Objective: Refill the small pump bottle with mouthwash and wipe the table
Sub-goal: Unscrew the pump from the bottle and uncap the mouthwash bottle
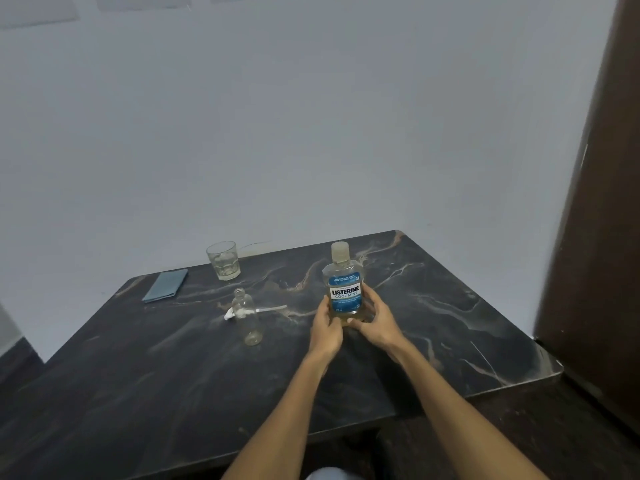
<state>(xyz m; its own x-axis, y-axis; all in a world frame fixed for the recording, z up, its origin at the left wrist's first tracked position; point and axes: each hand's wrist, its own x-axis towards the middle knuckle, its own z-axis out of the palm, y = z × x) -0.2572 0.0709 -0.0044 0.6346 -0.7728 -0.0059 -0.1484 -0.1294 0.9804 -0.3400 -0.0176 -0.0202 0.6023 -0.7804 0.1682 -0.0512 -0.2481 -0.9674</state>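
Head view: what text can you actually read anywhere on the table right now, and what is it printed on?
"LISTERINE": front label of the mouthwash bottle, held upright by the left hand and right hand.
"COOL MINT": same label, just below the brand.
Small print at the top and bottom of that label: too small and blurred to read.
Small pump bottle, glass, folded cloth: no text visible.
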